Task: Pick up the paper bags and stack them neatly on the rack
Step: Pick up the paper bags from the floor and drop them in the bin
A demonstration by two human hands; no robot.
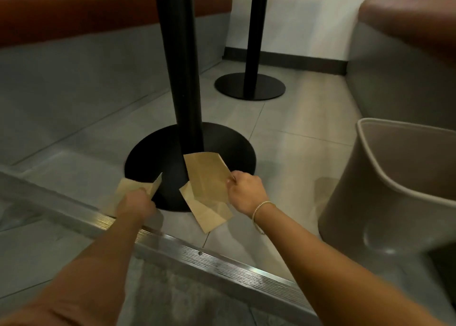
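Flat brown paper bags lie low over the tiled floor at the foot of a black table post. My left hand (135, 206) grips one paper bag (128, 190) at the left edge of the post's round base. My right hand (243, 192) pinches the right edge of a second paper bag (207, 175), which leans over the base. Under it a third paper bag (209, 214) lies flat on the floor. No rack is in view.
The black post (180, 79) and its round base (232, 150) stand right behind the bags. A second post with base (250, 86) stands farther back. A grey bin (385, 190) is at right. A metal step edge (197, 254) crosses the floor. Benches line both sides.
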